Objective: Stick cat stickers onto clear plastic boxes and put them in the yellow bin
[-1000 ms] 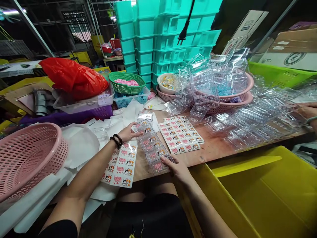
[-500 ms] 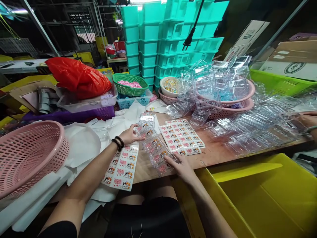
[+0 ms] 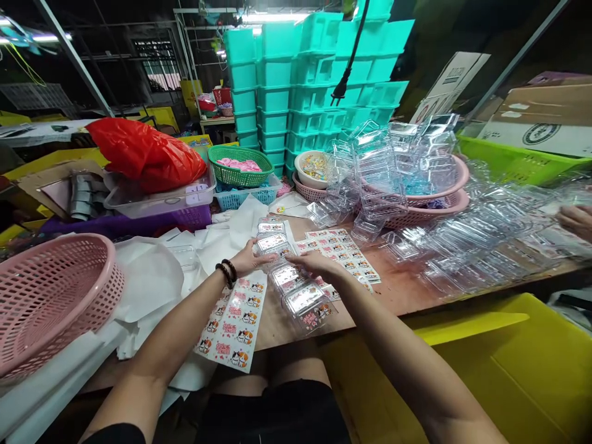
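A row of clear plastic boxes [image 3: 303, 298] with cat stickers on them runs from the table edge up between my hands. My left hand [image 3: 248, 258], with dark bead bracelets at the wrist, grips the side of a clear box in the upper part of this row. From the right, my right hand [image 3: 319, 265] reaches across the row, its fingertips pinched at a box edge close to the left fingers. Under my left wrist lies a cat sticker sheet [image 3: 238, 327], overhanging the table edge. More sticker sheets [image 3: 345, 251] lie beyond my right hand.
Clear plastic boxes [image 3: 490, 225] are heaped on the right, beside stacked pink baskets [image 3: 457, 203]. Another person's hand [image 3: 576, 220] is at the far right. A pink basket [image 3: 60, 290] and white backing paper [image 3: 150, 277] occupy the left. A yellow bin [image 3: 462, 370] stands below the table edge.
My right hand has moved up and left from the near end of the box row to beside my left hand. The other person's hand at the right has shifted.
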{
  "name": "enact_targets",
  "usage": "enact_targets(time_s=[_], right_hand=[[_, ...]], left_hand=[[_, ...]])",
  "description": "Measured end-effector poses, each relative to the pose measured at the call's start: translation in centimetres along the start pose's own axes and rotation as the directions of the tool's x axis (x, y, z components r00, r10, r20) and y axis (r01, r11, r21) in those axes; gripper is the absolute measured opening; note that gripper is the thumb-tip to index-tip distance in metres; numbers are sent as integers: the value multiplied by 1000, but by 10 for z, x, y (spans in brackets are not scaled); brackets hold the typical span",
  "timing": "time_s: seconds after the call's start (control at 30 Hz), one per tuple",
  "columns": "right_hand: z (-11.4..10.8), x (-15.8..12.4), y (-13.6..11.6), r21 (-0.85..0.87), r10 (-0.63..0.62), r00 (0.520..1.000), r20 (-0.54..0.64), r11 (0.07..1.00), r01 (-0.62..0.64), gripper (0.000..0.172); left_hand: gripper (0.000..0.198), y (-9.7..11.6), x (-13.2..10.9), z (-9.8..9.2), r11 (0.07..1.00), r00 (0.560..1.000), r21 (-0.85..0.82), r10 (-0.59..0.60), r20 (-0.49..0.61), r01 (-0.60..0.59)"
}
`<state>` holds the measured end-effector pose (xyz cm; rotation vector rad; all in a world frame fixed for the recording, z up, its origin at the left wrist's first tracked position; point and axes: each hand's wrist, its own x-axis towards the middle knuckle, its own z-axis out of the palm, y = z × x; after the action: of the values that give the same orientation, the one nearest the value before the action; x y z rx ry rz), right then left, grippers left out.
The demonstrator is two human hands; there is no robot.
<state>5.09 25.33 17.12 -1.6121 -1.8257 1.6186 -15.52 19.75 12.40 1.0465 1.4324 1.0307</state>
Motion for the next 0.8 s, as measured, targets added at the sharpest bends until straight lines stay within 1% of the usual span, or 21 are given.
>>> enact_targets(time_s=[0.1,0.23,0.37,0.47,0.53,0.6,0.67,0.73,0.77,0.8], right_hand=[[3,12,0,48,29,998,64,998,-32,42],[6,11,6,142,23,993,120,989,-41,37],[14,4,5,209,2,984,176,977,-39,31],[20,1,5,201,-6,982,188,979,-33,30],[20,1,6,166,-9,985,171,986,-20,31],[18,0,7,111,-20,990,142,994,5,32],[14,-4,6,42,-50,995,87,998,47,32],[14,-12,0,-20,-109,994,-17,994,108,31],[16,-18,-4,-46,-163,983,-85,986,160,31],[19,-25,-9,-63,-242,959,-147,970,235,32]], left_hand=[[86,-6,2,0,998,1000,-69,6,-20,-7],[82,-10,1,-3,994,998,-109,14,-67,-21],[87,-9,-5,-14,999,994,-32,-5,-109,2],[83,-6,-8,-25,996,990,88,-20,-137,32],[83,-4,-10,-31,982,987,184,-23,-162,53],[92,1,-13,-36,956,978,283,-13,-209,73],[99,9,-19,-38,925,964,371,18,-266,86],[96,21,-30,-36,896,949,437,71,-308,75],[91,28,-38,-34,885,943,462,104,-317,58],[85,36,-46,-30,876,938,481,138,-318,34]])
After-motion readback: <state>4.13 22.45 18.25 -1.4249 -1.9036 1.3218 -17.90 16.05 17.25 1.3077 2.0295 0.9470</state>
